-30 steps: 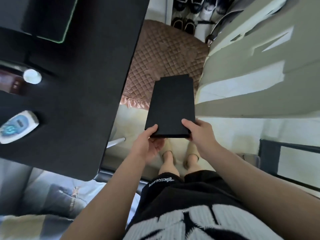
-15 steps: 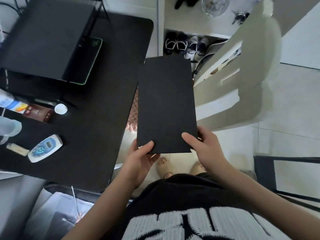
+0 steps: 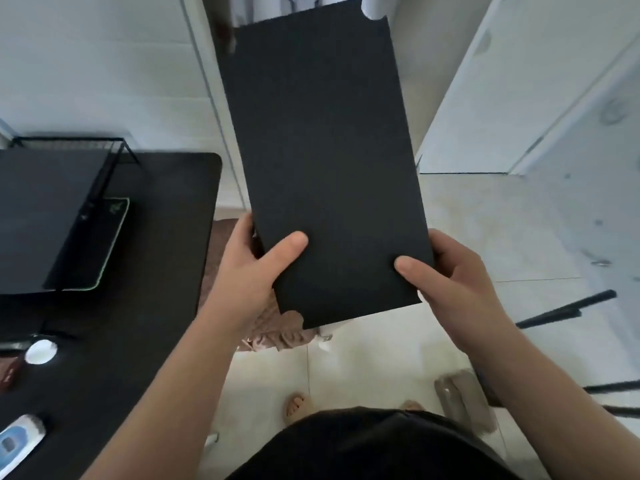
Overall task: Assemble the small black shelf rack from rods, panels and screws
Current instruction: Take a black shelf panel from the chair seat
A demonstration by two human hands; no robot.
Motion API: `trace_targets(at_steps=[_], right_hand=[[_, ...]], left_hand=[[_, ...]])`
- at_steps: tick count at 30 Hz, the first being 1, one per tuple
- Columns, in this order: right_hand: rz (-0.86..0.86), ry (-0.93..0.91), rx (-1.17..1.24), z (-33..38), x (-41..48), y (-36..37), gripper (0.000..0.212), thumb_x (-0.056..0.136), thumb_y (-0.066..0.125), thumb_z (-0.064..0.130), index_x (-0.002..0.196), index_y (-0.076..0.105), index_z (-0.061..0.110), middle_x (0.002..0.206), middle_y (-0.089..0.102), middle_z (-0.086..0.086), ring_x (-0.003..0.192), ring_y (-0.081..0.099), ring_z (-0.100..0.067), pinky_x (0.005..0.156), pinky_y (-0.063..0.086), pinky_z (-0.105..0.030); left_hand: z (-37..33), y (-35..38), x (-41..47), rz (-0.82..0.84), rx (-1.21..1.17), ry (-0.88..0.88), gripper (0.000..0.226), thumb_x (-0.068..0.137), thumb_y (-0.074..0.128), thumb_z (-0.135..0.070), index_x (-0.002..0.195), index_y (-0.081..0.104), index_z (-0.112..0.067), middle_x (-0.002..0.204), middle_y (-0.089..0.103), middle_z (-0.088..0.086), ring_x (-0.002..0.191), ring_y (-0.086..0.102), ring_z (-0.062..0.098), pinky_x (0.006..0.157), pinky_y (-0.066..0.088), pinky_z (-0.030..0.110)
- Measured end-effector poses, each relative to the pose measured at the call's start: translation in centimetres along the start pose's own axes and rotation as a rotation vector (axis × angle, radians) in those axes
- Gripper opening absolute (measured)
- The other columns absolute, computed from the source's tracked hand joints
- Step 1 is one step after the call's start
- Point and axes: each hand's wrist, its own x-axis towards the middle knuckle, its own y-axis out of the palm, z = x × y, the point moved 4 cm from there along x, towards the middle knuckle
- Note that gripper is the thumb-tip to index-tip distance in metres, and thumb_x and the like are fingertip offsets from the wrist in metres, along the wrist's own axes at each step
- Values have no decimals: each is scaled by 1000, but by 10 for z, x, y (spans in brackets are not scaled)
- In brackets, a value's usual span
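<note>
Head view, looking down past the arms. I see the black panel [image 3: 325,168] held up in front of the body, long axis running away from me and leaning a little to the left. My left hand [image 3: 249,268] grips its near left corner, thumb [image 3: 291,242] flat on the front face and the fingers behind it. My right hand [image 3: 450,271] grips the near right corner the same way, thumb [image 3: 405,265] on the face. The corners that show are notched (the far right and both near ones).

The panel's left long edge stands apart from the black desk [image 3: 138,341], with a strip of wall and a brown cushion [image 3: 273,330] showing between them. On the desk, well left of the panel, sits a dark wire-sided frame [image 3: 45,216], possibly the part-built rack, though blur hides its joints; it rests over a green-edged mat [image 3: 110,237]. To the right, pale tiled floor [image 3: 381,358] lies open below the panel, and black rods [image 3: 568,306] lie on it near the right forearm.

Compared with half a second ago, the panel has risen and fills more of the view, its far edge now at the top of the picture. Both hands keep their hold on the near end.
</note>
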Motion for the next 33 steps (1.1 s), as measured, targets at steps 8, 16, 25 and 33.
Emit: trace_targets(at_steps=[8,16,25,33], right_hand=[[-214,29,-75,13,-48,-133,26,88,61,33,109,69,22,101,75,9,91,71,-7,75,53,-15],[-278,168,-42,-45,-78,-262,33,102,51,40,134,53,33,120,69,23,110,64,4,82,53,-14],[-171,313,43,-120,-78,-381,35,108,38,40,143,40,49,126,60,33,115,59,9,85,48,-6],[-112,644,-18,-207,-42,-403,52,101,40,61,136,49,23,124,63,7,111,63,-10,91,55,-33]], left_hand=[[-1,153,24,244,18,48,59,69,76,-48,121,60,-23,114,72,-7,105,70,14,80,57,25],[54,299,17,438,176,-95,61,70,73,-54,121,56,-26,110,72,-14,102,70,8,76,57,20],[140,417,3,460,239,-383,45,79,59,-62,119,49,-44,116,67,-21,105,67,2,85,55,28],[206,424,26,210,410,-549,44,95,50,-60,120,58,-25,108,72,-10,87,71,4,57,51,15]])
